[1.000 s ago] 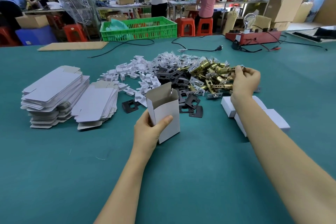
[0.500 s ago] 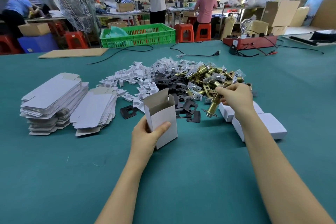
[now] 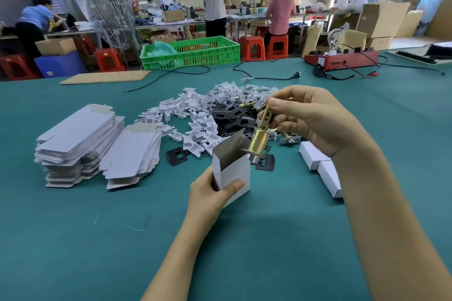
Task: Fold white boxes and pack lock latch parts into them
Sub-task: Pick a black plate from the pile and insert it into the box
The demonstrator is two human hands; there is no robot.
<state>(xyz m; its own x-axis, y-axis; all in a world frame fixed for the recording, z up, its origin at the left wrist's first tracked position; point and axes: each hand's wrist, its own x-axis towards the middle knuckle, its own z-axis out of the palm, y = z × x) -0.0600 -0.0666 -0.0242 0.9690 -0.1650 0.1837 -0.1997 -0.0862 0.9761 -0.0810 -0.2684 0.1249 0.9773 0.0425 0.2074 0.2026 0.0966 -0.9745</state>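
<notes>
— Left hand (image 3: 210, 193)?
— Gripping the white box (image 3: 232, 166) from below, thumb across the front panel; box upright, top flap open, raised off the green table (image 3: 244, 252).
— Right hand (image 3: 310, 120)?
— Pinching a brass latch (image 3: 260, 138) by its upper end, round barrel hanging down, tip just at the open mouth of the box, up and to the right of the left hand.
— Beyond the hands?
— Heap of black plates (image 3: 230, 117) and white inserts (image 3: 195, 115), more brass parts partly hidden behind the right hand.
— Left of the left hand?
— Two stacks of flat box blanks (image 3: 97, 139).
— Under the right forearm?
— Two closed white boxes (image 3: 318, 159), lying flat.
</notes>
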